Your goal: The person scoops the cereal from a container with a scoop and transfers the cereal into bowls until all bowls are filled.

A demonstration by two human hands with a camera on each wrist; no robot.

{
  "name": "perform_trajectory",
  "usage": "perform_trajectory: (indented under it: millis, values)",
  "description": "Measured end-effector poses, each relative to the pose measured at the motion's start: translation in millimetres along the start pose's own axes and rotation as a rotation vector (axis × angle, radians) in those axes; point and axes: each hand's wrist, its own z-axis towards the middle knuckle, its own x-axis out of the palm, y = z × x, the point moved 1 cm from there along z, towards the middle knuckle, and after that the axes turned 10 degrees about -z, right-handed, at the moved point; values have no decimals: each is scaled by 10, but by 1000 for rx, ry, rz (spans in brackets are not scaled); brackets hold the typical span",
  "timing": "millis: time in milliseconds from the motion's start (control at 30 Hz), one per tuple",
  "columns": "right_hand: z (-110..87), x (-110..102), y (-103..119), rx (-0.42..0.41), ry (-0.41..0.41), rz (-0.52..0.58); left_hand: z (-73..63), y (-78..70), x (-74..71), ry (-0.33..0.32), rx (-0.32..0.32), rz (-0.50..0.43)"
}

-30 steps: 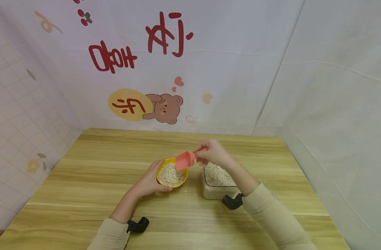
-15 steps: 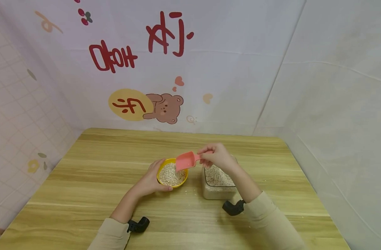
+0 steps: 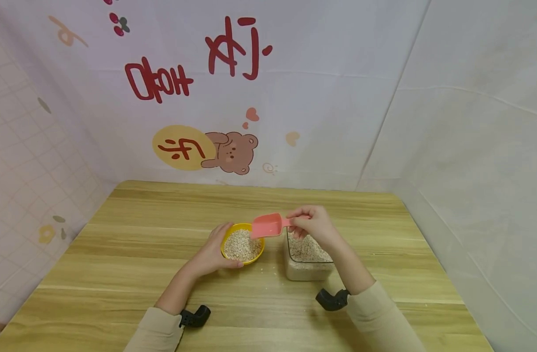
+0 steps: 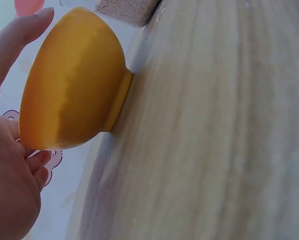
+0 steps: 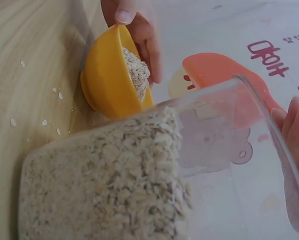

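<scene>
A yellow bowl stands on the table, heaped with oat flakes. My left hand holds it from the left, thumb on the near side and fingers round the far side. My right hand pinches the handle of a pink scoop. The scoop's lip hangs over the bowl's right edge, and its hollow looks empty. Below the right hand sits a clear square container of oat flakes, its far part hidden by that hand in the head view.
Loose flakes lie on the wooden table between bowl and container. Black wrist cameras sit on both wrists. A printed cloth hangs behind the table's back edge.
My right hand has drawn the pink scoop a little to the right, and the scoop has turned closer to level. My left hand and the bowl have stayed in place.
</scene>
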Motion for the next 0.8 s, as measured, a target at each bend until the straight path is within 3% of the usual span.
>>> perform_trajectory:
  millis: [533,800]
  values:
    - [-252,-241,10,-28,-72,31,-25,-192,-16,-19,30,4]
    - [-369,-374,-27,-35,-111,26,-19,-315,56,-9,34,3]
